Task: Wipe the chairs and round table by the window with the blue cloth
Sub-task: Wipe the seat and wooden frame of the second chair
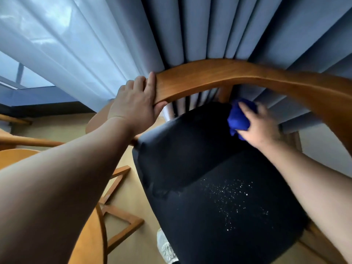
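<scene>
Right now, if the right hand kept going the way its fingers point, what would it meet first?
Probably the wooden back post under the curved wooden backrest rail; the right hand, bunching the blue cloth, points there, though depth is unclear.

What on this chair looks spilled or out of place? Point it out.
A scatter of tiny white specks lies on the front of the dark seat cushion, like crumbs or dust. The right hand holds the blue cloth at the seat's back, away from them.

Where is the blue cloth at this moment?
In the head view, right of centre, the blue cloth is bunched in the right hand at the back of the dark seat, beneath the curved wooden backrest.
</scene>
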Available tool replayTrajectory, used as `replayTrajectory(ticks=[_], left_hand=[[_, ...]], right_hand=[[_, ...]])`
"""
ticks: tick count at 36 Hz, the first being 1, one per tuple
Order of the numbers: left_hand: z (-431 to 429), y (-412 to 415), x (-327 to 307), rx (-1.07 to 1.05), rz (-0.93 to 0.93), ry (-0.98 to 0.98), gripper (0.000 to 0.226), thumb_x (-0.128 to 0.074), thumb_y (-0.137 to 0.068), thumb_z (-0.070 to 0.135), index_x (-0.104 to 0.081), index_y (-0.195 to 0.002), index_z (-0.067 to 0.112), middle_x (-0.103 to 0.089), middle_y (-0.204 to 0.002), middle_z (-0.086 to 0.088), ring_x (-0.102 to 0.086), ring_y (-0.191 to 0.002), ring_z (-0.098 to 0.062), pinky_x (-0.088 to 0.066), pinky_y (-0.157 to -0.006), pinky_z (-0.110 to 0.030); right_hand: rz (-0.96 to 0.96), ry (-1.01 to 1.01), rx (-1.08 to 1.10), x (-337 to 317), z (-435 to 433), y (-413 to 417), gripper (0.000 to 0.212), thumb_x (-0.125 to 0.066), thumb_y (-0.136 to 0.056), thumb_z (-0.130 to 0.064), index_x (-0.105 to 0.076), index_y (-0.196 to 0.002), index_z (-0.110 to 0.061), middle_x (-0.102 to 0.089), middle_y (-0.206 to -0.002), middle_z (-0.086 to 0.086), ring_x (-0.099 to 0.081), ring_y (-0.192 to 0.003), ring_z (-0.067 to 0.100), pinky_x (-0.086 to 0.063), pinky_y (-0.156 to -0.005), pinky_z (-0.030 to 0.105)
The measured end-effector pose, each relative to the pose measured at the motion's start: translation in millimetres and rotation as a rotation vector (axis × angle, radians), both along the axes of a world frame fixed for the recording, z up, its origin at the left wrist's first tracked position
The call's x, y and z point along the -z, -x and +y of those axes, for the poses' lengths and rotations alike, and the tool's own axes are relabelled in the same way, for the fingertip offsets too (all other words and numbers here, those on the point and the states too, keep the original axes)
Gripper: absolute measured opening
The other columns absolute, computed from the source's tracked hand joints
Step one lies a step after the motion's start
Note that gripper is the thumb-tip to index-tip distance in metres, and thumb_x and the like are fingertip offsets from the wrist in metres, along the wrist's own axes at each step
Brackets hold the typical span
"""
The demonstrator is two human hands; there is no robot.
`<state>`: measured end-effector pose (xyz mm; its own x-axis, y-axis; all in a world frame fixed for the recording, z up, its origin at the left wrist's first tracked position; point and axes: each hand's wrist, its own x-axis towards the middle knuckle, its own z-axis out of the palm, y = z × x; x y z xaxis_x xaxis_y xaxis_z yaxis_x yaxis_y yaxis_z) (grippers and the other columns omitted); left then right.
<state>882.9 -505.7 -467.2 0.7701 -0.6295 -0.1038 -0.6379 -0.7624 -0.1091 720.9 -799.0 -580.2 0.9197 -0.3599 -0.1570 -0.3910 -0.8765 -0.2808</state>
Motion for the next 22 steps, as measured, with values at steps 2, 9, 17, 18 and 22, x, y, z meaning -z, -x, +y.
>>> replayTrajectory(ticks=[2, 9, 17, 18, 22], left_hand=[[0.6, 0.4, 0.2, 0.001, -0.004, 0.009, 0.079, -0.023, -0.09, 0.059, -0.024, -0.144, 0.001, -0.046, -0.121, -0.024, -0.047, -0.098, -0.043, -0.039, -0.081, -0.05], [1.4, 0.7, 1.6, -0.005, -0.002, 0.03, 0.081, -0.024, -0.088, 0.06, -0.026, -0.143, 0.001, -0.047, -0.12, -0.024, -0.047, -0.096, -0.043, -0.04, -0.08, -0.05], [1.4, -2.3, 2.0, -0.009, 0.005, 0.022, 0.082, -0.02, -0.087, 0.062, -0.024, -0.145, 0.003, -0.046, -0.122, -0.023, -0.046, -0.099, -0.043, -0.039, -0.082, -0.05], [1.1, -3.0, 2.0, -0.008, 0.003, 0.02, 0.082, -0.019, -0.087, 0.062, -0.023, -0.145, 0.003, -0.046, -0.122, -0.023, -0.046, -0.099, -0.043, -0.039, -0.082, -0.05], [0.9, -3.5, 1.5, -0.005, -0.003, 0.008, 0.08, -0.023, -0.09, 0.06, -0.022, -0.145, 0.003, -0.045, -0.123, -0.024, -0.046, -0.1, -0.043, -0.038, -0.084, -0.051]], right_hand=[[-0.023, -0.051, -0.117, -1.5, 27.2, -15.6, 0.088, -0.085, -0.059, -0.028, -0.049, -0.14, -0.022, -0.043, -0.136, 0.025, -0.051, -0.106, 0.049, -0.046, -0.089, 0.045], [0.082, -0.081, -0.344, -2.6, 112.8, -69.5, 0.087, -0.074, -0.071, -0.043, -0.033, -0.147, -0.033, -0.033, -0.144, 0.017, -0.046, -0.112, 0.042, -0.041, -0.099, 0.042], [0.203, -0.042, -0.338, 7.1, 119.5, -87.6, 0.088, -0.071, -0.074, -0.042, -0.023, -0.148, -0.04, -0.033, -0.139, 0.01, -0.045, -0.114, 0.036, -0.041, -0.096, 0.04], [0.215, -0.035, -0.334, 6.4, 114.6, -85.7, 0.091, -0.073, -0.072, -0.04, -0.023, -0.148, -0.04, -0.033, -0.138, 0.01, -0.045, -0.113, 0.036, -0.042, -0.095, 0.039], [0.221, -0.014, -0.263, 1.2, 83.6, -72.5, 0.093, -0.077, -0.068, -0.04, -0.027, -0.147, -0.04, -0.037, -0.134, 0.011, -0.046, -0.111, 0.037, -0.042, -0.092, 0.038]])
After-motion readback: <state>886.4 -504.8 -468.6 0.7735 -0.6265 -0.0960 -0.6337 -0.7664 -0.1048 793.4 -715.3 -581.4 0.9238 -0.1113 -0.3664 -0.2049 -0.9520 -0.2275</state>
